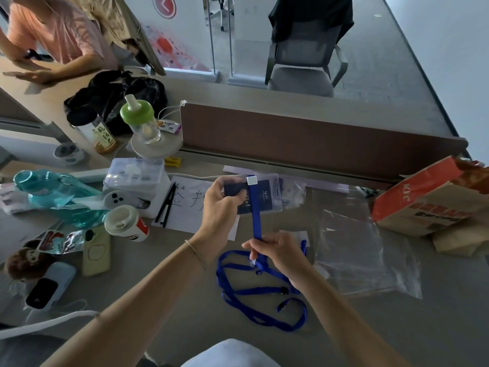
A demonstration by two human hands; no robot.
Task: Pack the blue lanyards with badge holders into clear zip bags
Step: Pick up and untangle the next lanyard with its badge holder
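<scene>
— Closest in, two bare forearms reaching out over grey table (397, 327). What matters most beyond those?

— Biggest first: clear zip bags (365, 250), lying flat on the right, just beside right hand (277, 251). Thin film, limp and slippery by the look. Probably best taken at the mouth edge and held spread.

— And the blue ribbon?

— Loose lanyard (262, 295) looped on the table, under and in front of right hand, not in any bag. Soft, light, no stiffness. Likely to tangle, so better gathered into a bundle than lifted by one end.

— Badge holder (267, 194)?

— Held up above the table. Left hand (222, 205) curled round its left edge, thumb over the front. Clear plastic sleeve with a dark card inside: light, semi-stiff, probably smooth. Edges the sensible grip.

— Right hand doing what?

— Pinching blue strap (256, 221) at its lower end, strap running straight up to pale clasp (251, 180) at the holder's top edge.

— Smallest bits?

— Two black clips (284, 290) on loose lanyard. Hard and small, apt to snag the film going in.
</scene>
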